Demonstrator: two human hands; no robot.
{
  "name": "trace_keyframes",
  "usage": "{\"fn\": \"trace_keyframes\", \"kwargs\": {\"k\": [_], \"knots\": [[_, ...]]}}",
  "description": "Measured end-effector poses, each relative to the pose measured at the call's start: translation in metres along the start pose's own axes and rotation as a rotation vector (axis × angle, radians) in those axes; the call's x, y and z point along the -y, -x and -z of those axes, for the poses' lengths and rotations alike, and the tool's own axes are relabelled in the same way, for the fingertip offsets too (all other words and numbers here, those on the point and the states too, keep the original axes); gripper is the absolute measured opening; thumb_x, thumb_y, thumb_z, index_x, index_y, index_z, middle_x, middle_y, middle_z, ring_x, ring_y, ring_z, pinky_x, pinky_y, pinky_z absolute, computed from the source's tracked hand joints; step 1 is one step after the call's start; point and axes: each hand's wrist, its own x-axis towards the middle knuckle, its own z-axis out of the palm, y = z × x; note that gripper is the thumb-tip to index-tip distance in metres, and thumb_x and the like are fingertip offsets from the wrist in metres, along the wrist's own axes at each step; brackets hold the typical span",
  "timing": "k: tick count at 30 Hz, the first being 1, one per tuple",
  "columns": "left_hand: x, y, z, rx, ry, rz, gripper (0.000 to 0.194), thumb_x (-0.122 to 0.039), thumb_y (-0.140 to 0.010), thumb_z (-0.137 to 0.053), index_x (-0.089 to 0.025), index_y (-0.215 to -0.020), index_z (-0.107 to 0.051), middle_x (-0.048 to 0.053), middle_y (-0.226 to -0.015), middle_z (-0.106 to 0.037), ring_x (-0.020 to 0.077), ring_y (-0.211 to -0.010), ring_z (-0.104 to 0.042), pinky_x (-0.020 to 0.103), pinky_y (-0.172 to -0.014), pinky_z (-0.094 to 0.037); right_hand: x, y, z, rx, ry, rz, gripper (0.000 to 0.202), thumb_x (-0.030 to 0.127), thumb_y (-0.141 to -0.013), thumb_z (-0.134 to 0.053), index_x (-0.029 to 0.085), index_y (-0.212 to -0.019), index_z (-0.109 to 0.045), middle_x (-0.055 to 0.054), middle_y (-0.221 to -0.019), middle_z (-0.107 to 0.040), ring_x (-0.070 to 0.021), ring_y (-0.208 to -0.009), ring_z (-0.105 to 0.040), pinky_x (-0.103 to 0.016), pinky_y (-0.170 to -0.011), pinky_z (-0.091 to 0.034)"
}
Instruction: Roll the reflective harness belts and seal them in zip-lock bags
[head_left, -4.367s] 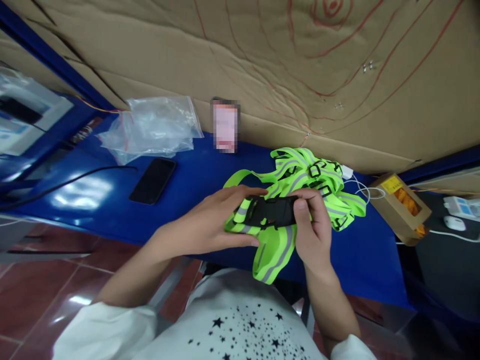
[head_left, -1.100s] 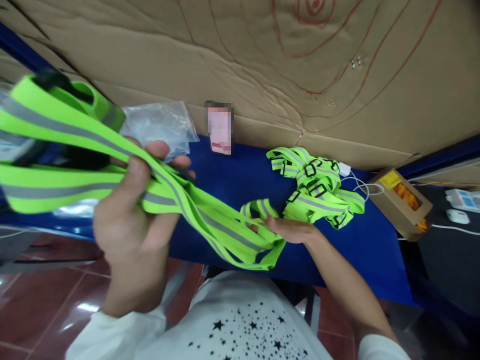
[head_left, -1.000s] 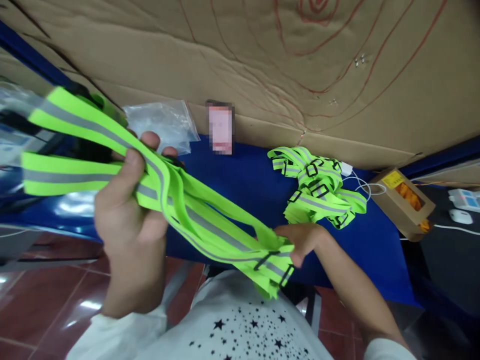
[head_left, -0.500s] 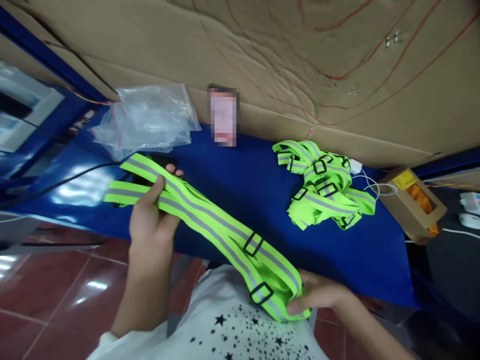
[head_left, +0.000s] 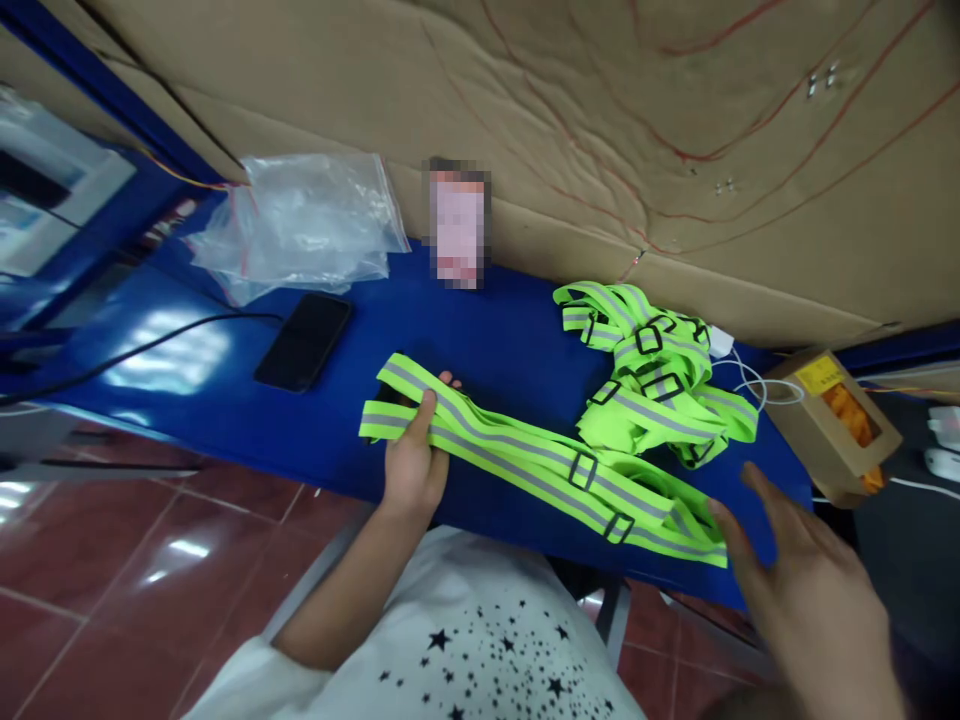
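A long bundle of neon-green reflective straps (head_left: 517, 440), with grey stripes and black buckles, lies stretched across the front of the blue table. My left hand (head_left: 416, 455) grips its left end, thumb on top and fingers underneath. Beside the bundle's right end is my right hand (head_left: 806, 580), fingers spread and holding nothing; its thumb tip is close to the strap, and I cannot tell whether they touch. Behind the bundle sits a tangled pile of the same reflective straps (head_left: 652, 385) with several black buckles.
Clear zip bags (head_left: 315, 225) lie at the back left. A black phone (head_left: 304, 340) rests near a black cable. A blurred-out card or screen (head_left: 459, 225) leans on the cardboard wall (head_left: 300, 90). At right stand a cardboard box (head_left: 840, 425) and a white cable (head_left: 772, 385).
The strap bundle and my left hand have moved right, uncovering the phone. My right hand has let go of the folded end and opened, and the bundle now lies flatter on the table.
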Motion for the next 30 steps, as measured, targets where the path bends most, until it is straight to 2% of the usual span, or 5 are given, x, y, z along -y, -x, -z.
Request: {"fn": "trace_keyframes", "kwargs": {"k": [6, 10, 19, 25, 30], "knots": [[-0.001, 0.008, -0.001, 0.011, -0.068, 0.017, 0.035, -0.034, -0.092, -0.074, -0.020, -0.124, -0.073, 0.008, -0.135, -0.071, 0.0216, -0.129, -0.066, 0.034, -0.116, -0.051, 0.161, -0.002, -0.128, 0.089, -0.139, 0.769, 0.065, 0.037, -0.106, -0.039, 0.014, -0.165, -0.023, -0.014, -0.171, -0.023, -0.0307, -0.160, -0.021, -0.058, -0.128, -0.028], [-0.009, 0.011, 0.006, 0.012, -0.100, 0.023, 0.034, -0.032, -0.091, -0.074, -0.020, -0.122, -0.074, 0.006, -0.138, -0.069, 0.0226, -0.137, -0.060, 0.031, -0.116, -0.050, 0.189, -0.018, -0.185, 0.217, -0.040, 0.753, 0.072, 0.047, -0.108, -0.034, 0.007, -0.166, -0.018, -0.014, -0.172, -0.018, -0.0289, -0.161, -0.015, -0.055, -0.131, -0.017], [-0.011, -0.007, 0.020, -0.027, -0.190, -0.225, 0.043, -0.030, -0.075, -0.088, -0.018, -0.113, -0.073, 0.007, -0.120, -0.076, 0.0237, -0.115, -0.072, 0.035, -0.105, -0.054, 0.179, -0.009, -0.195, 0.218, 0.060, 0.775, 0.067, 0.044, -0.108, -0.036, 0.013, -0.166, -0.019, -0.012, -0.172, -0.019, -0.0286, -0.160, -0.020, -0.056, -0.131, -0.016], [-0.013, -0.008, 0.023, 0.119, -0.509, -0.477, 0.095, -0.017, -0.061, -0.095, -0.031, -0.145, -0.053, 0.007, -0.149, -0.058, 0.0222, -0.129, -0.063, 0.029, -0.111, -0.048, 0.181, -0.010, -0.198, 0.234, 0.074, 0.782, 0.065, 0.045, -0.109, -0.035, 0.009, -0.163, -0.029, -0.015, -0.171, -0.022, -0.0314, -0.160, -0.019, -0.058, -0.130, -0.015], [-0.015, -0.009, 0.021, -0.017, -0.583, -0.676, 0.070, -0.023, -0.078, -0.084, -0.026, -0.142, -0.055, 0.008, -0.146, -0.057, 0.0231, -0.131, -0.060, 0.033, -0.115, -0.044, 0.180, -0.011, -0.196, 0.203, 0.074, 0.780, 0.070, 0.049, -0.108, -0.035, 0.010, -0.165, -0.022, -0.014, -0.172, -0.019, -0.0289, -0.160, -0.021, -0.056, -0.131, -0.015]]}}
